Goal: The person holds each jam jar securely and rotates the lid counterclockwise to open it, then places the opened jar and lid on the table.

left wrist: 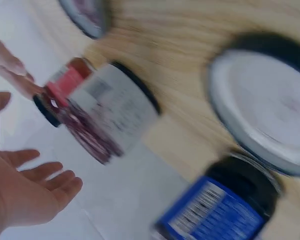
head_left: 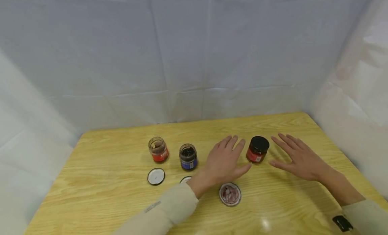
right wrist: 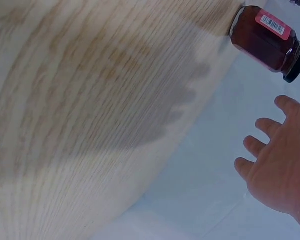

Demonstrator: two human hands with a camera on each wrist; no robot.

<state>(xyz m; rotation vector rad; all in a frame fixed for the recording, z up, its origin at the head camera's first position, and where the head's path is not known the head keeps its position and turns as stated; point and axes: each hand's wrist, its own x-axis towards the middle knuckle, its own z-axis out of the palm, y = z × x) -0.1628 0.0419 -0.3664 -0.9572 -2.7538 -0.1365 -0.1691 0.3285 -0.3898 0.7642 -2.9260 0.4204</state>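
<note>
A jar with a black lid and red label (head_left: 258,149) stands upright at the right of the table. My left hand (head_left: 224,160) is held just left of it, fingers extended and thumb spread. On the jar's other side is my right hand (head_left: 303,161), its fingers also spread, with a gap to the glass. Neither hand holds anything. In the left wrist view, a jar with a white label (left wrist: 122,102) and dark purple smears stands near the left hand; that hand covers it in the head view. A lid with purplish residue (head_left: 230,194) lies inside-up below the left hand.
Further left stand an open blue-labelled jar (head_left: 188,157) and an open red-labelled jar (head_left: 158,149). A lid with a white inside (head_left: 156,176) lies before the red-labelled one; another lid (head_left: 185,179) is partly behind the left forearm. White sheeting (head_left: 182,60) surrounds the wooden table (head_left: 100,188).
</note>
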